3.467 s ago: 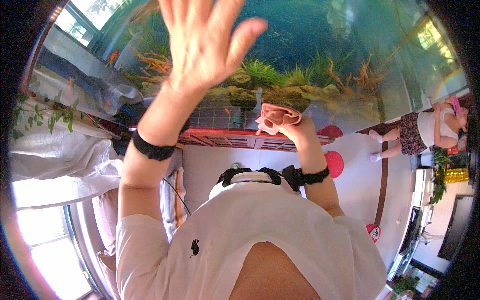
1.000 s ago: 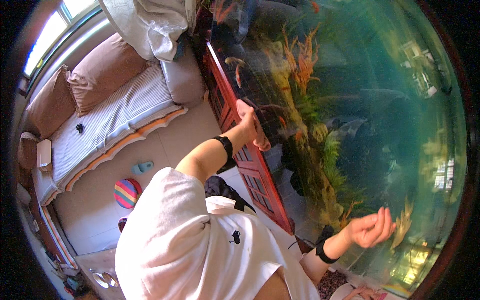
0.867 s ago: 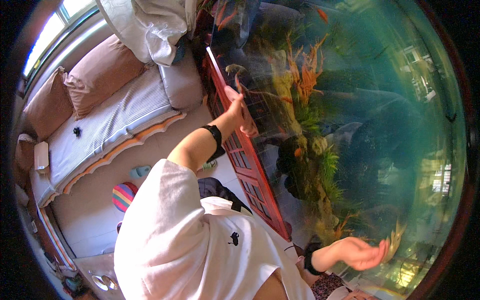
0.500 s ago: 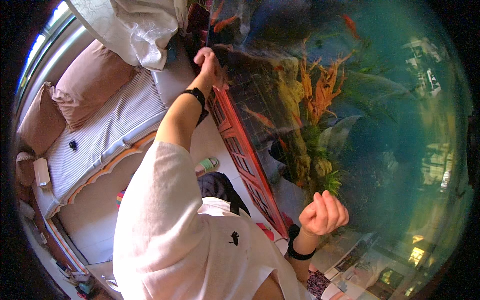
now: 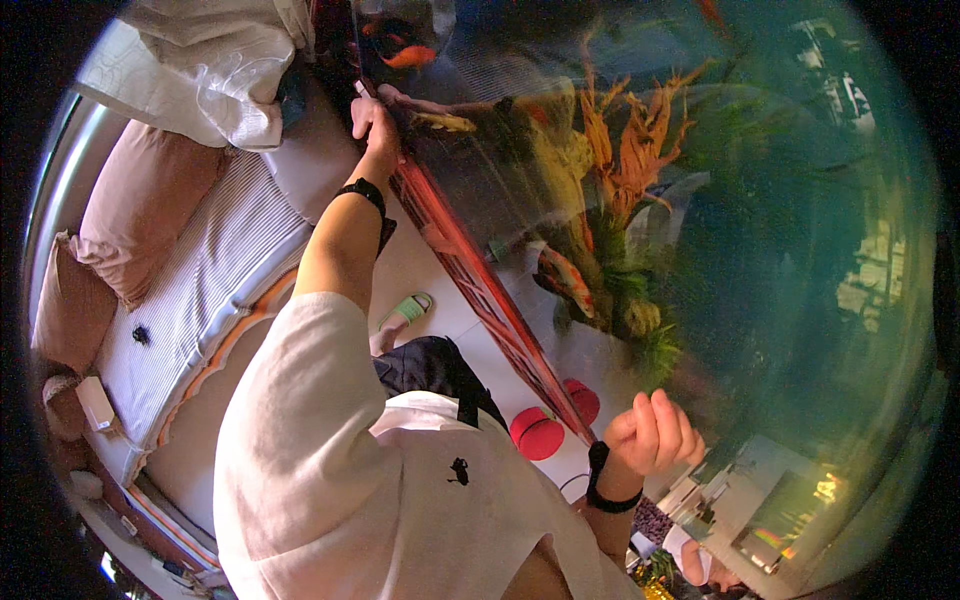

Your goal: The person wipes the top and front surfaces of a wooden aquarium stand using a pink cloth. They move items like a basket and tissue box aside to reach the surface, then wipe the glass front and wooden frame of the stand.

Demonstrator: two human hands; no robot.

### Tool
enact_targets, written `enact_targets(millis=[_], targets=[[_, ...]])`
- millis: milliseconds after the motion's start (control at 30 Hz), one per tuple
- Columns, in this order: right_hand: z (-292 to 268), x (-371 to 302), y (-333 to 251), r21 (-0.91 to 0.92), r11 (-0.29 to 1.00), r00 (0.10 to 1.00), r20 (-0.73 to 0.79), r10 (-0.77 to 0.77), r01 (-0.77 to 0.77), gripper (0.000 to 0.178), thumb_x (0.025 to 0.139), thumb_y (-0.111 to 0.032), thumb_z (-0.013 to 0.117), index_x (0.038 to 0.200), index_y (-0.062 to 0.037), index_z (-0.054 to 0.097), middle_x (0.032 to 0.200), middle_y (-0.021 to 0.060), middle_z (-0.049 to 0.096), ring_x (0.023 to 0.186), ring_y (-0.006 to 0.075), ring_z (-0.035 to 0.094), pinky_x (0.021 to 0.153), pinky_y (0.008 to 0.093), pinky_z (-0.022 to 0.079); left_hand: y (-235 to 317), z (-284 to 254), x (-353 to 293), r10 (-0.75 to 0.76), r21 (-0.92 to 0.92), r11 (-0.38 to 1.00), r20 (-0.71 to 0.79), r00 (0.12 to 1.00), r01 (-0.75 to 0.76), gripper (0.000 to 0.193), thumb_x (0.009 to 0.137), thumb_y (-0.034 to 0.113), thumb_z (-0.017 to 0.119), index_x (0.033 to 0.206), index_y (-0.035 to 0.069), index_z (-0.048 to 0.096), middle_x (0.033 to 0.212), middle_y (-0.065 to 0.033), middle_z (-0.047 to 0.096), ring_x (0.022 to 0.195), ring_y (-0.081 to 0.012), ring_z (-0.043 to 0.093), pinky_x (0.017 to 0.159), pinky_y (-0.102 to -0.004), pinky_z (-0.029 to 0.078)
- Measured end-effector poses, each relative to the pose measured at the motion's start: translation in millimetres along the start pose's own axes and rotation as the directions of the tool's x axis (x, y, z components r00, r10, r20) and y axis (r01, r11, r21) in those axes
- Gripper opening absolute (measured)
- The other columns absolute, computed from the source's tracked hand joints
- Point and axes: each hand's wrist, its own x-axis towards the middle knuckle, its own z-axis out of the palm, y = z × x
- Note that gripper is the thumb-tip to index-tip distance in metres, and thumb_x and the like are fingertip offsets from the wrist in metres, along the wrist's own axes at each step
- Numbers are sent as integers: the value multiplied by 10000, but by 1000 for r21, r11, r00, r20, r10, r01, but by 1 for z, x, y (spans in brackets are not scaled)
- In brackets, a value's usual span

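Observation:
My left arm reaches up and away to the edge of a large aquarium [image 5: 740,300]. My left hand [image 5: 376,130] is closed there, with a small pale tip [image 5: 361,89] showing at its fingers; what it grips is hidden. A blurry reflection of the hand lies in the glass beside it. Close to the glass at the lower right, my right hand [image 5: 655,435] is curled into a loose fist, and its palm is hidden. Behind the glass are an orange branching plant [image 5: 640,140], an orange fish [image 5: 410,57] and a mottled fish [image 5: 566,280].
A red lattice-fronted cabinet [image 5: 470,280] runs along the tank. Left of me, a striped sofa [image 5: 215,230] holds brown pillows [image 5: 150,210] and a white box [image 5: 96,404]. White curtain cloth [image 5: 210,70] hangs far left. A red round object [image 5: 537,433] and my green slipper [image 5: 412,309] are on the floor.
The whole view has shifted. My left hand appears farther left and lies along the tank's edge, fingers less blurred. My right hand stays curled in nearly the same place. The fish have moved.

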Motion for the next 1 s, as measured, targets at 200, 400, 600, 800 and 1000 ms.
enact_targets(millis=[200, 400, 600, 800, 1000], targets=[[-2, 5, 1, 147, 989, 999, -32, 28, -23, 154, 891, -235, 591, 964, -271, 722, 1009, -118, 698, 864, 94, 608, 874, 315, 342, -78, -39, -20, -99, -83, 938, 867, 488, 338, 670, 839, 500, 464, 1303, 17, 486, 1304, -169, 508, 1116, -365, 511, 922, -509, 440], [-50, -45, 18, 542, 831, 974, -94, 207, -124, 136, 855, -82, 615, 922, -55, 730, 995, 94, 695, 875, 250, 632, 727, 354, 542, -173, -62, -40, -143, 231, 943, 932, -333, 240, 563, 796, 382, 514, 1207, -2, 553, 1218, -195, 548, 1039, -378, 520, 875, -524, 437], [-141, -172, 39, 469, 759, 887, 148, 436, -452, 137, 861, -46, 624, 930, -30, 740, 998, 103, 696, 829, 247, 662, 715, 335, 545, -262, -25, -109, -205, 296, 952, 806, -555, 79, 534, 749, 299, 604, 1180, -17, 579, 1226, -205, 553, 1048, -383, 515, 883, -529, 419], [-227, -267, 58, 308, 746, 807, 222, 547, -590, 127, 858, -27, 659, 948, -56, 743, 991, 104, 705, 845, 252, 685, 746, 341, 561, -336, 21, -271, -245, 354, 935, 591, -768, -25, 522, 702, 215, 694, 1153, -32, 605, 1234, -215, 558, 1057, -387, 511, 892, -533, 401], [-290, -333, 75, 288, 640, 699, 222, 679, -713, 139, 874, -17, 646, 975, -56, 734, 1004, 117, 702, 865, 256, 685, 755, 338, 563, -431, 8, -351, -275, 382, 922, 527, -804, -65, 538, 773, 197, 749, 1219, -44, 571, 1307, -224, 532, 1217, -404, 457, 995, -539, 362]])
